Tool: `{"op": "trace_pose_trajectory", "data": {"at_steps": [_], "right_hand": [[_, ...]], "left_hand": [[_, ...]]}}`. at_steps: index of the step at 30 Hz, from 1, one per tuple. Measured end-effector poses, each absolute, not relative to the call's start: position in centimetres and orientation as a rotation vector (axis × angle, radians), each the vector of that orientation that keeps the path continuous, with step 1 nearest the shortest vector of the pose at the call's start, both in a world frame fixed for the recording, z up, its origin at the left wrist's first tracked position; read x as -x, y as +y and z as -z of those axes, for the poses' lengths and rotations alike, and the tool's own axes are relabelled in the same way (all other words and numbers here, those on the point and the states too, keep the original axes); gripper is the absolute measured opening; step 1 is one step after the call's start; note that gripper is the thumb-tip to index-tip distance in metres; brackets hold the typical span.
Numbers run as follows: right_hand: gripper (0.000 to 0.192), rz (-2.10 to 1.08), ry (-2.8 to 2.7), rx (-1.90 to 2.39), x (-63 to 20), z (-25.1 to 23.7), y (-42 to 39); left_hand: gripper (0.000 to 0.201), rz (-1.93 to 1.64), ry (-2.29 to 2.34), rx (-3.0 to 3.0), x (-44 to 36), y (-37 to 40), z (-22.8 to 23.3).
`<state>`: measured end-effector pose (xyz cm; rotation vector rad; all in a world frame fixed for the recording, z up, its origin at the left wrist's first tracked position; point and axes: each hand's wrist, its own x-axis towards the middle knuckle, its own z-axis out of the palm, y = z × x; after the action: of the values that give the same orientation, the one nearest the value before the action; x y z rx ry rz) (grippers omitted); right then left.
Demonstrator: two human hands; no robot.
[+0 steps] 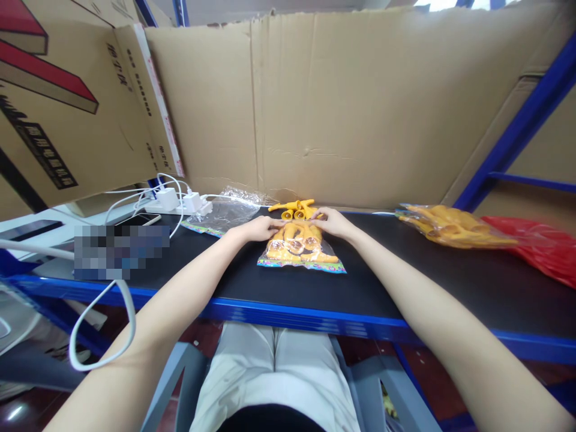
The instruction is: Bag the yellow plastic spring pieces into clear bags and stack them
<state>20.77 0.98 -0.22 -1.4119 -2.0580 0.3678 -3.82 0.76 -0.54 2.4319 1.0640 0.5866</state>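
Pinching the far edge of a small clear plastic bag of yellow rubber toys, my left hand and right hand sit close together, fingers closed on its mouth, seemingly to keep it shut and flat on the black worktop. Just beyond the fingertips: loose yellow toys. Well right: a fuller bag of yellow toys. Left: empty clear bags, white chargers.

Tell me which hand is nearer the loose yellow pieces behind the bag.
Right. The right hand almost touches the loose yellow pieces; the left hand sits slightly farther, on the bag.
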Motion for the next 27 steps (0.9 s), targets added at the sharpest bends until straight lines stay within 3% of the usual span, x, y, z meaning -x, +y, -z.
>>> {"op": "trace_pose_trajectory", "data": {"at_steps": [4,9,15,20,27], "right_hand": [[0.011,-0.479,-2.006,1.382,-20.5,-0.2,0.5],[0.021,-0.671,-1.932,1.411,-20.4,-0.4,0.2],[0.016,-0.929,-2.085,1.479,-20.7,-1.4,-0.8],[0.03,-1.067,-2.121,1.404,-20.6,-1.9,-1.6],[0.032,-1.117,-2.22,1.362,-20.2,-2.0,-1.7]], "left_hand": [[0.039,-0.608,0.991,-2.558,4.3,1.4,1.0],[0.028,-0.698,1.151,-2.665,3.9,1.6,1.0],[0.032,-0.66,1.241,-2.714,3.5,0.8,0.4],[0.018,-0.639,1.334,-2.538,3.2,0.1,-0.6],[0.03,-0.449,1.531,-2.36,3.1,-0.7,-1.4]]}}
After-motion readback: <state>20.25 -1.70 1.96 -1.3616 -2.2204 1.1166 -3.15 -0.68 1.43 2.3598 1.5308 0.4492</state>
